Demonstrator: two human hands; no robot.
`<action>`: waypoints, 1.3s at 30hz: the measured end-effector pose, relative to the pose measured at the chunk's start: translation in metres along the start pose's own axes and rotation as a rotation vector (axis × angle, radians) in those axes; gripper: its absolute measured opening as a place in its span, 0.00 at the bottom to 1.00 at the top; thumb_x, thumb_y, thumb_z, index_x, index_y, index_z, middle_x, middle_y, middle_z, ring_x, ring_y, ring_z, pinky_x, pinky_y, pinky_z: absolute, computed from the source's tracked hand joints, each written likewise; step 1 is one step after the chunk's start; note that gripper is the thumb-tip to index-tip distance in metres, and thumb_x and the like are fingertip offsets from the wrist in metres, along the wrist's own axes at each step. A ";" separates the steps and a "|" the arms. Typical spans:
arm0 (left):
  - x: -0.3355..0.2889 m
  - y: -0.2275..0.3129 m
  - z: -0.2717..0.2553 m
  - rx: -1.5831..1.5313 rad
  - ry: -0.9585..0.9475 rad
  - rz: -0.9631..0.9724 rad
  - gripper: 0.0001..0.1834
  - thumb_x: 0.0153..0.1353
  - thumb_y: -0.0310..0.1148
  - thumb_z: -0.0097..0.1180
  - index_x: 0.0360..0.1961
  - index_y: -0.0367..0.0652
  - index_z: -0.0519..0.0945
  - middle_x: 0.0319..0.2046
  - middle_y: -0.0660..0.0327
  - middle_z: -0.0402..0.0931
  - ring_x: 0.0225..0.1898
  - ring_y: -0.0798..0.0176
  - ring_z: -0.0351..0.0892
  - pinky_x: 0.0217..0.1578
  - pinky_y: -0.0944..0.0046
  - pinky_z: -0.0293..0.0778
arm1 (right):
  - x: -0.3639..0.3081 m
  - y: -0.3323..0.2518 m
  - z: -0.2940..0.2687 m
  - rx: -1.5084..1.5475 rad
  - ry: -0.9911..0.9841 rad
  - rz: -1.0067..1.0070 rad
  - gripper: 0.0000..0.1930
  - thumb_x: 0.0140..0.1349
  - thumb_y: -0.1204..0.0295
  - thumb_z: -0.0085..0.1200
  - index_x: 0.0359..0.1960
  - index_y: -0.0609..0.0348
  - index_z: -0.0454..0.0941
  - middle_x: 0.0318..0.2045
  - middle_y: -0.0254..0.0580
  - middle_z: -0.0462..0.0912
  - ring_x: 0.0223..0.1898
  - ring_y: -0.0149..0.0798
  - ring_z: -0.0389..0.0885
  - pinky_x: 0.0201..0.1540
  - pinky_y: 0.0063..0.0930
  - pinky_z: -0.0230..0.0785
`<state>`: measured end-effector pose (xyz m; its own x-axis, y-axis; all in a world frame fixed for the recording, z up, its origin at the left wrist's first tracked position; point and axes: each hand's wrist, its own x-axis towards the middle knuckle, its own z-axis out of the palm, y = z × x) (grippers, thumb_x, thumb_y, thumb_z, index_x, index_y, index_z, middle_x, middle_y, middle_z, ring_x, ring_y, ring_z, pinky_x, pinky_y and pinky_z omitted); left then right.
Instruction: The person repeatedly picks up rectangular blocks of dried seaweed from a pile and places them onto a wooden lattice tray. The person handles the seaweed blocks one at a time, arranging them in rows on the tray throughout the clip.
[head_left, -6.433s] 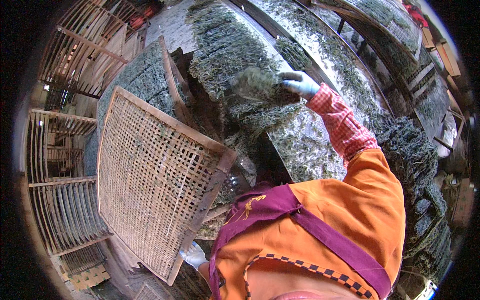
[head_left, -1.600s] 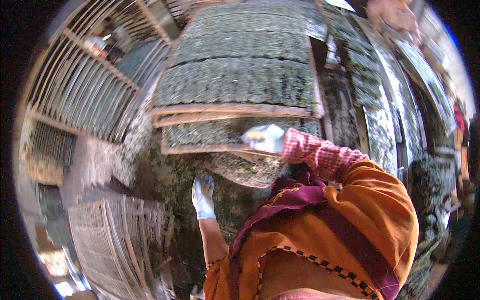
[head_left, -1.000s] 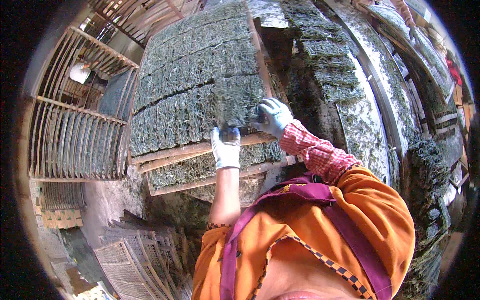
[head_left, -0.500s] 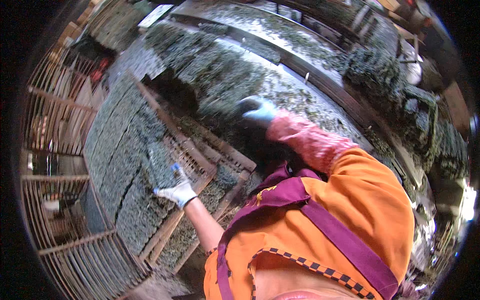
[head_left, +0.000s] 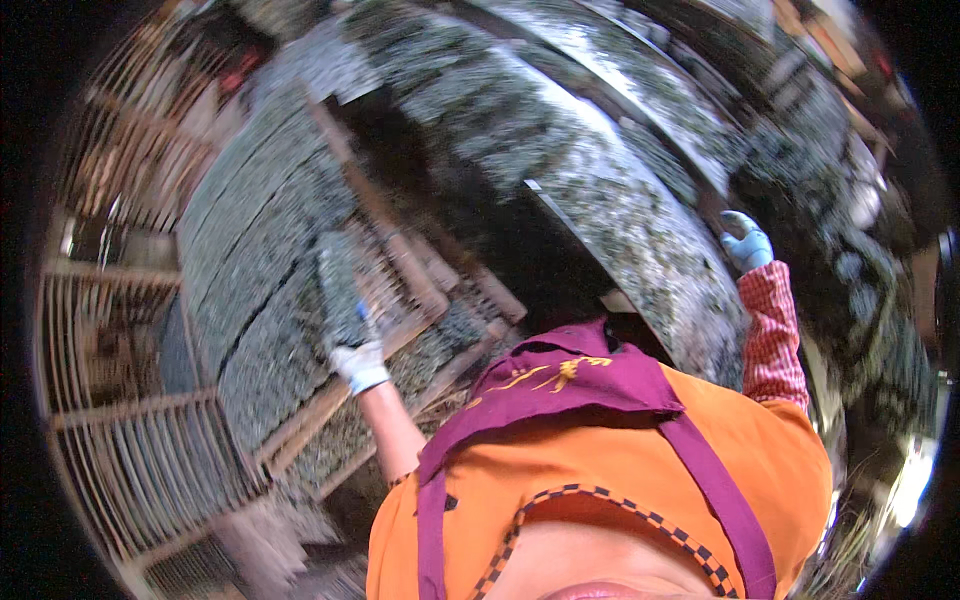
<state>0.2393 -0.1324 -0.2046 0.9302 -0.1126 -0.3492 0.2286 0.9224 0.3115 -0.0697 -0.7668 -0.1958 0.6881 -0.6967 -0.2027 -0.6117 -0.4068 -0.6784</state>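
Note:
My left hand (head_left: 360, 366), in a white glove with blue fingertips, is at the near end of a narrow grey-green strip of leafy-looking material (head_left: 340, 278). Its thumb lies along the right side and the fingers wrap the left, though motion blurs the grip. This strip is at the right end of a slatted wooden tray (head_left: 372, 262), beside packed rows of the same material (head_left: 245, 250). Far to the right, my right hand (head_left: 748, 243), in a light blue glove, is raised with fingers curved apart and nothing in them, near a dark rail and a dark heap.
Loose grey-green bits cover a pale work surface (head_left: 610, 225), where a thick mass of leafy material (head_left: 460, 100) lies farther back. Slatted wooden racks (head_left: 150, 470) stand along the left. A dark heap (head_left: 800, 190) is at the right.
My right hand has moved from the leafy mass at the centre far out to the right. My left hand stays by the strip, its fingers now closer around it. The view has shifted.

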 end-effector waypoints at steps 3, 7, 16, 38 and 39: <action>-0.023 -0.007 -0.019 -0.041 -0.136 -0.033 0.26 0.62 0.46 0.45 0.56 0.42 0.73 0.57 0.55 0.71 0.56 0.49 0.72 0.56 0.43 0.69 | 0.024 -0.110 0.112 0.538 -0.531 -0.318 0.24 0.58 0.81 0.57 0.57 0.60 0.70 0.51 0.37 0.77 0.51 0.30 0.75 0.53 0.25 0.69; -0.081 -0.017 -0.030 -0.083 -0.162 -0.170 0.24 0.60 0.46 0.50 0.53 0.42 0.75 0.53 0.53 0.75 0.54 0.50 0.73 0.54 0.43 0.70 | -0.005 -0.250 0.247 0.940 -1.131 -0.460 0.34 0.60 0.71 0.60 0.66 0.59 0.57 0.63 0.45 0.63 0.58 0.37 0.68 0.59 0.33 0.65; -0.113 -0.051 -0.009 0.192 -0.046 -0.134 0.29 0.63 0.46 0.45 0.61 0.41 0.67 0.59 0.52 0.69 0.59 0.53 0.69 0.62 0.44 0.60 | 0.011 -0.301 0.250 0.767 -1.252 -0.360 0.22 0.57 0.68 0.63 0.53 0.62 0.75 0.47 0.31 0.79 0.46 0.26 0.74 0.54 0.26 0.66; -0.037 -0.105 0.038 0.674 -0.207 -0.254 0.23 0.61 0.32 0.52 0.58 0.41 0.69 0.52 0.61 0.75 0.51 0.64 0.75 0.52 0.60 0.73 | 0.120 -0.107 0.132 1.083 -0.747 0.026 0.31 0.58 0.68 0.60 0.64 0.46 0.62 0.42 0.37 0.78 0.31 0.35 0.77 0.31 0.35 0.73; -0.039 -0.106 0.036 0.701 -0.296 -0.196 0.21 0.62 0.33 0.53 0.56 0.41 0.72 0.51 0.63 0.75 0.50 0.66 0.75 0.52 0.62 0.73 | 0.094 -0.142 0.152 1.075 -0.866 0.001 0.33 0.58 0.68 0.61 0.65 0.48 0.60 0.45 0.36 0.78 0.35 0.35 0.78 0.35 0.36 0.74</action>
<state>0.1889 -0.2386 -0.1923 0.8693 -0.4340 -0.2363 0.4328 0.4379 0.7880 0.1407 -0.6845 -0.2258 0.9511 0.0507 -0.3048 -0.2854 0.5216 -0.8040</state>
